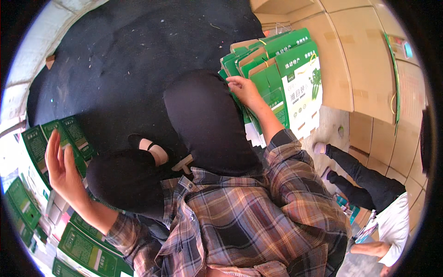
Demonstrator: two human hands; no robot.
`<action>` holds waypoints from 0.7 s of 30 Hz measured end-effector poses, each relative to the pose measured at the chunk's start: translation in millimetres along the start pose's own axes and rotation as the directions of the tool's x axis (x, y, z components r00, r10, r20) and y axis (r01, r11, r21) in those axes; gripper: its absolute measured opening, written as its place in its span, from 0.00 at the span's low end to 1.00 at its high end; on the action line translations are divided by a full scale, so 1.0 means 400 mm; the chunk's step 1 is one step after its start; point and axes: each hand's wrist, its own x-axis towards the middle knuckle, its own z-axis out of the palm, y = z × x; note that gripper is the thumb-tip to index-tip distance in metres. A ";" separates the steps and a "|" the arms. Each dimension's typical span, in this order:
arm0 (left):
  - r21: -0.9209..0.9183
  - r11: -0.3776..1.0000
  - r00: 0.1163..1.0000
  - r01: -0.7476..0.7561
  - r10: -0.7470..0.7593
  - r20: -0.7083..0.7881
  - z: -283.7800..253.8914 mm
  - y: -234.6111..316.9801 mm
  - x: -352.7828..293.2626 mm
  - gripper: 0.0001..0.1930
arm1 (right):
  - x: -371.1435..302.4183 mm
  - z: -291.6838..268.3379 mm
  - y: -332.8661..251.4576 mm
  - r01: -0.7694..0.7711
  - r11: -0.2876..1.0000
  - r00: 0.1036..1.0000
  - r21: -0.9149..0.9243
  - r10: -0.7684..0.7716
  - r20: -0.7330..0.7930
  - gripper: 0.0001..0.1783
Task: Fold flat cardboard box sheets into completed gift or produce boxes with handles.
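My left hand (64, 168) is raised at the left, fingers stretched up and nothing in it. It is nearest to several flat green cartons (34, 141) with printed panels, leaning in a row beside my knee. On the other side, my right hand (248, 92) lies against the near left edge of a stack of flat green-and-white cartons (302, 92). Its fingers are slightly bent and point left, and I see nothing gripped in them. These cartons have yellow cord handles and a picture of green vegetables. The underside of my right hand is hidden.
Black sheeting (124, 51) covers the floor ahead. Brown cardboard boxes (337, 51) are stacked at the right. More green cartons (87, 247) lie at the lower left. Another person (369, 184) in dark trousers and a white top is at the right.
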 end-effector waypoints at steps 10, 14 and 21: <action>0.144 0.989 0.897 0.022 -0.083 0.434 0.256 -0.084 0.089 0.21 | -0.128 -0.113 0.100 -0.416 0.680 0.828 0.604 0.558 -0.058 0.14; 0.018 0.999 0.859 0.048 -0.051 0.509 0.259 -0.068 0.076 0.23 | -0.233 -0.105 0.218 -0.541 0.337 0.645 0.771 0.754 0.123 0.20; 0.154 0.988 0.873 -0.034 -0.046 0.485 0.272 -0.073 0.083 0.22 | -0.276 -0.021 0.285 -0.325 -0.131 0.485 0.937 0.827 0.284 0.25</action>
